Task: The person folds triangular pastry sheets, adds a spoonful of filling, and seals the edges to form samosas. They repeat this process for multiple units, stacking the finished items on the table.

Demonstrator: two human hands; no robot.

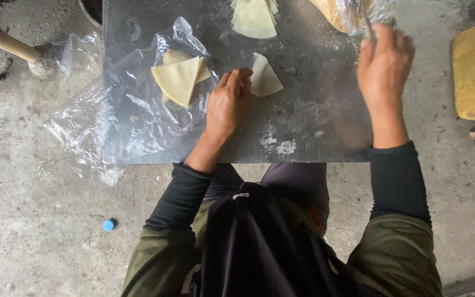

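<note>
Person seated at a metal tray table (303, 132) on a concrete floor. Left hand (227, 103) rests fingertips, loosely curled, on a folded pastry wrapper (265, 77) at table center, pressing w/o gripping. Right hand (383, 60), at 1 o'clock, is clenched around a thin utensil (370, 28), partly blurred. At 10 o'clock, a clear plastic bag (116, 121) holds stacked triangular wrappers (180, 77). More wrappers (254, 17) at 12 o'clock. Blue bottle cap (109, 224) on floor at 7 o'clock.
</note>
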